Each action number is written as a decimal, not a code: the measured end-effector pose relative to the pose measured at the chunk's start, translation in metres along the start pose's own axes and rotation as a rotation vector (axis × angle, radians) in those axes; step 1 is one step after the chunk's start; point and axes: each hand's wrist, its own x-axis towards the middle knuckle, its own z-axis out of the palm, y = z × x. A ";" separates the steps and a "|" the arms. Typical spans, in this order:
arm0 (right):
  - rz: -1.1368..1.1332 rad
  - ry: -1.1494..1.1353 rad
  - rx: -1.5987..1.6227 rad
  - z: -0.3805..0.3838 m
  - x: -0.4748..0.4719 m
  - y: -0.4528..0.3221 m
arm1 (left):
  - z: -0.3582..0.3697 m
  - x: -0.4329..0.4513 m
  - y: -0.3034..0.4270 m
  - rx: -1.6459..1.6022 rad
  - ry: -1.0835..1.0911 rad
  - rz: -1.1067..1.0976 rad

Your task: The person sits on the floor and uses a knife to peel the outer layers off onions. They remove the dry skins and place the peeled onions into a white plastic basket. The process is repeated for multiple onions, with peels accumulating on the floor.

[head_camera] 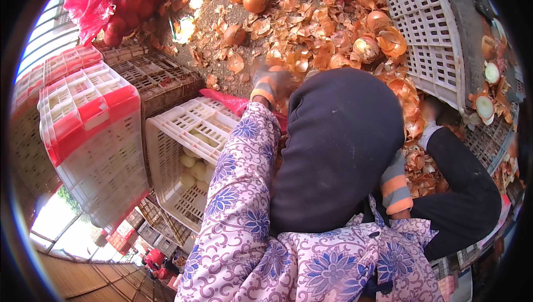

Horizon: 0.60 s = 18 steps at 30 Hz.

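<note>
My left hand [268,82], in a grey and orange knit glove, reaches past my dark-trousered knee [341,135] to a bed of dry onion skins [291,31]. It is blurred, and its fingers are partly hidden, so a hold cannot be told. My right hand [393,183] wears a matching striped glove. Only its back and cuff show; the knee covers the fingers. Whole brown onions lie among the skins, one onion [255,1] beyond my left hand and another onion [235,34] nearer. A white plastic crate [166,135] beside my left sleeve holds peeled onions [195,171].
A red mesh sack [133,2] of onions lies at upper left. Stacked crates [100,135] with red bands stand at left. Another white crate [429,31] flanks the skins at right, near cut onions [485,106]. My bent other leg [462,193] extends right.
</note>
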 end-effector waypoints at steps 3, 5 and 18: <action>0.347 -0.005 0.338 -0.004 0.003 -0.051 | -0.012 -0.017 0.028 -0.373 -0.020 0.171; 0.256 0.032 0.327 -0.004 0.005 -0.053 | -0.029 -0.034 0.060 -1.211 -0.139 0.082; -0.171 0.092 0.552 -0.055 -0.017 -0.122 | -0.142 -0.154 0.219 -0.927 0.236 1.095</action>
